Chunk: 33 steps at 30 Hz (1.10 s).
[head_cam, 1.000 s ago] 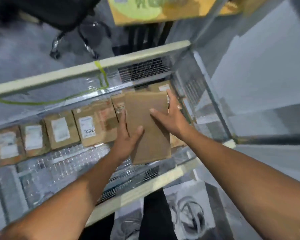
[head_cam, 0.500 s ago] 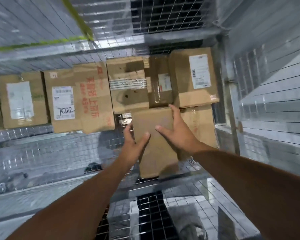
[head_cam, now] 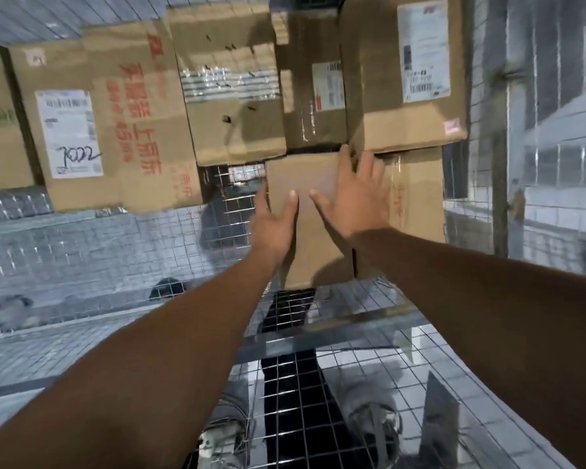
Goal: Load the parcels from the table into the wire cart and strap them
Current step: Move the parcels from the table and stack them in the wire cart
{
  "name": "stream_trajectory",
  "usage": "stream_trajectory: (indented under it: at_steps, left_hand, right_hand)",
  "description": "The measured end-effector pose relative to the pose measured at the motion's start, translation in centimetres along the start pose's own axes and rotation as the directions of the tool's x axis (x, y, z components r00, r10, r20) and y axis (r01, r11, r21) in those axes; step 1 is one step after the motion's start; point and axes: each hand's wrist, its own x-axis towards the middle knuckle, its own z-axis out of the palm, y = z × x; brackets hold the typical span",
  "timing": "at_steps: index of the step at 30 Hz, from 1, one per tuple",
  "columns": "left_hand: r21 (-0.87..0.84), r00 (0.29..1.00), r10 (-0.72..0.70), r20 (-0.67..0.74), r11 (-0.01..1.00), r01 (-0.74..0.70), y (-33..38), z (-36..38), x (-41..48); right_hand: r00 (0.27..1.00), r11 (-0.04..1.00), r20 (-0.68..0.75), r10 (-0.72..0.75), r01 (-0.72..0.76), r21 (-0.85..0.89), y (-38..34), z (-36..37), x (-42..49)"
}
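Parcel [head_cam: 305, 225] of plain brown cardboard, flat and oblong with no label showing on its upper face, lies low inside the wire cart [head_cam: 237, 187]. Its far edge is against the row of boxes along the far side, and its right edge is beside a carton with red print [head_cam: 416, 198].

The left hand [head_cam: 273, 225] grips its left edge, thumb laid on the top face and fingers wrapped out of sight underneath. The right hand [head_cam: 349, 194] lies flat with fingers spread and straight, its palm on the parcel's right part and its fingertips reaching a large labelled box [head_cam: 406, 72]. Further left in the row stands a box with a label marked 7022 [head_cam: 71, 133].

One second ago the parcel was held up near the cart's rim. Half a second ago it was lower but short of the row. Since then the right hand's fingers have fanned wider.
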Motion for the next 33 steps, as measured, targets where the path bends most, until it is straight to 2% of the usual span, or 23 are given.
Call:
stream_trajectory:
  at_steps: [1, 4, 7, 11, 13, 17, 20, 24, 26, 28, 30, 33]
  left_hand:
    - [0.003, 1.000, 0.006, -0.005, 1.000, -0.006, -0.1, 0.4, 0.4]
    - [-0.002, 0.999, 0.020, -0.034, 1.000, -0.020, -0.6, 1.3, 0.7]
    - [-0.038, 1.000, 0.007, -0.007, 0.999, -0.008, -1.3, 1.4, 0.4]
    - [-0.078, 0.993, -0.088, 0.084, 0.992, 0.095, 0.1, 0.0, -0.8]
    - [0.007, 0.991, -0.115, 0.073, 0.993, 0.115, 2.1, -1.6, -2.7]
    - [0.205, 0.991, -0.058, 0.120, 0.978, 0.032, 7.4, -6.5, -9.3]
    - [0.302, 0.976, 0.003, 0.216, 0.951, -0.070, 12.8, -10.2, -15.6]
    - [0.356, 0.928, 0.126, 0.350, 0.899, -0.256, 19.7, -13.4, -23.6]
    - [0.376, 0.871, 0.218, 0.441, 0.836, -0.400, 22.4, -14.3, -27.9]
    - [0.374, 0.787, 0.310, 0.534, 0.748, -0.548, 24.2, -14.9, -32.9]
    - [0.347, 0.686, 0.352, 0.636, 0.664, -0.662, 24.9, -14.8, -38.3]
    - [0.232, 0.466, 0.333, 0.820, 0.551, -0.802, 23.6, -13.7, -46.6]
  right_hand:
    - [0.999, 0.998, -0.034, -0.026, 0.024, -0.060, 0.2, 0.4, 0.1]
    - [0.998, 0.995, -0.052, -0.047, 0.043, -0.087, 1.4, 1.6, -0.4]
    - [0.998, 0.996, 0.008, -0.055, 0.055, -0.069, 2.5, 2.1, -1.1]
    - [0.982, 0.996, 0.166, -0.088, 0.088, 0.009, 3.8, -0.4, -1.5]
    - [0.971, 0.997, 0.227, -0.071, 0.063, 0.042, 4.3, -3.3, -2.1]
    - [0.963, 0.999, 0.268, 0.008, -0.016, 0.028, 3.7, -11.2, -5.4]
    - [0.966, 0.987, 0.236, 0.100, -0.126, 0.098, 2.0, -18.3, -9.8]
    - [0.963, 0.878, 0.005, 0.268, -0.246, 0.410, -1.6, -28.0, -18.2]
    - [0.904, 0.777, -0.146, 0.402, -0.253, 0.576, -3.7, -32.0, -24.0]
    - [0.812, 0.654, -0.203, 0.547, -0.263, 0.710, -5.7, -34.8, -30.6]
    - [0.682, 0.499, -0.184, 0.708, -0.299, 0.813, -7.0, -36.1, -37.9]
    - [0.445, 0.303, -0.123, 0.887, -0.362, 0.882, -7.9, -35.7, -50.2]
